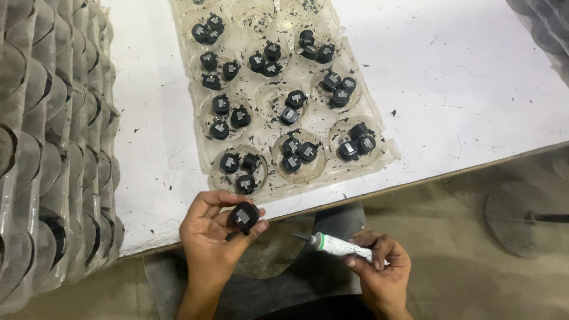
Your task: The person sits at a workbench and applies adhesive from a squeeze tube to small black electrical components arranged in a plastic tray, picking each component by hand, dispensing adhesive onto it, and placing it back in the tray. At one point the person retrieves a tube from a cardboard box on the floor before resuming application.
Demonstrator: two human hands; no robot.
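The left hand grips a small round black plastic part just below the white table edge, while the right hand clasps a white nozzle-tipped glue tube, its tip near but apart from the part. Gluing seems underway; the nozzle must meet the part's grey face. Similar parts fill the clear plastic tray.

The tray runs off the top edge; the stacked trays are cut off left.
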